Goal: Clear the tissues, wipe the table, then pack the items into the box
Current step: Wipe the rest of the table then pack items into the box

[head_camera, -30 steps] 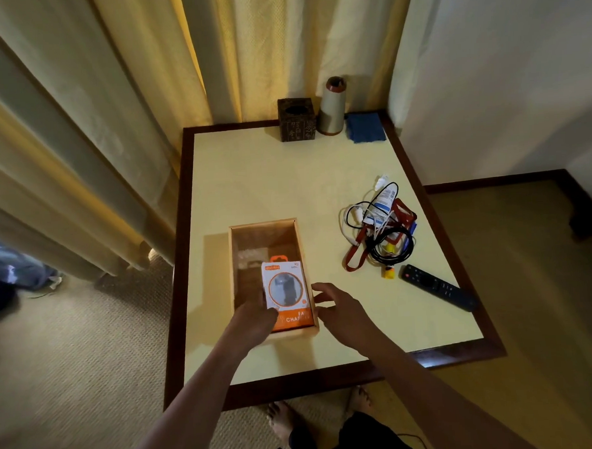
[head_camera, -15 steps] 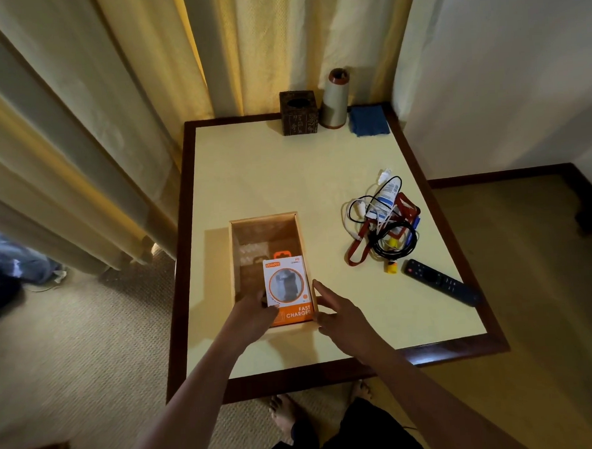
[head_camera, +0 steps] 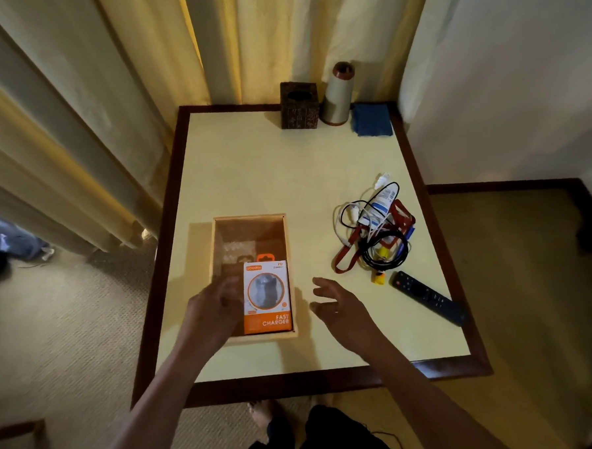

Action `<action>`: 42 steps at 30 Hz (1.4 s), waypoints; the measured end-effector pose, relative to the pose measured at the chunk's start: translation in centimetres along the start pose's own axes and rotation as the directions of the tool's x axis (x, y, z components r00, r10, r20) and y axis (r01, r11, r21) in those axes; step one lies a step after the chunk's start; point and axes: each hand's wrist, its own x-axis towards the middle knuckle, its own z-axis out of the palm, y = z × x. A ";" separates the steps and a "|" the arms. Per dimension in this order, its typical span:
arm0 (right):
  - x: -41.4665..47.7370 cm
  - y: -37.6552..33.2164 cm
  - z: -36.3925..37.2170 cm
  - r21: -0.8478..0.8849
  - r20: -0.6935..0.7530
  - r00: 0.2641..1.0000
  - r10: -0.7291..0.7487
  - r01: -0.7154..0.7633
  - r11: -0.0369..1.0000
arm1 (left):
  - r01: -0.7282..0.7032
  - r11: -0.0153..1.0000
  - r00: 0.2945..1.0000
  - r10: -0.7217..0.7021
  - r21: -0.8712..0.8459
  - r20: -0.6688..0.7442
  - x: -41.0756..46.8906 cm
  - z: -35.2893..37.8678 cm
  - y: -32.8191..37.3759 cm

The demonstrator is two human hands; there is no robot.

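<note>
Two hands over the bench [head_camera: 285, 173], left hand [head_camera: 213, 311] blurred, fingers loose beside the charger package [head_camera: 266, 299] lying in the box [head_camera: 250, 221], right hand [head_camera: 340, 308] spread open, holding nothing

The charger package [head_camera: 266, 296] lies in the box [head_camera: 250, 226], left hand [head_camera: 214, 309] beside it, right hand [head_camera: 342, 309] spread nearby.

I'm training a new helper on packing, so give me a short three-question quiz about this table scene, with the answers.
1. True or false: the remote lies on the table, outside the wooden box.
2. Fill in: the right hand holds ____.
3. Which item already lies in the box?
Key: 1 true; 2 nothing; 3 the charger package.
</note>
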 end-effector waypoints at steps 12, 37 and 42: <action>5.9 6.8 -18.7 -0.296 -0.296 0.954 0.051 -0.142 0.944 | 0.190 0.980 0.922 -0.199 -0.059 -0.332 3.1 2.0 -2.3; 1.7 -4.8 -17.8 -0.030 -0.163 0.970 -0.183 0.180 0.983 | 0.220 0.904 0.908 -0.327 -0.366 -0.261 2.8 2.6 -3.8; 2.6 -13.0 -12.1 -0.052 -0.163 0.902 -0.400 0.397 0.916 | 0.227 0.810 0.947 -0.312 -0.541 -0.070 3.2 1.3 -5.1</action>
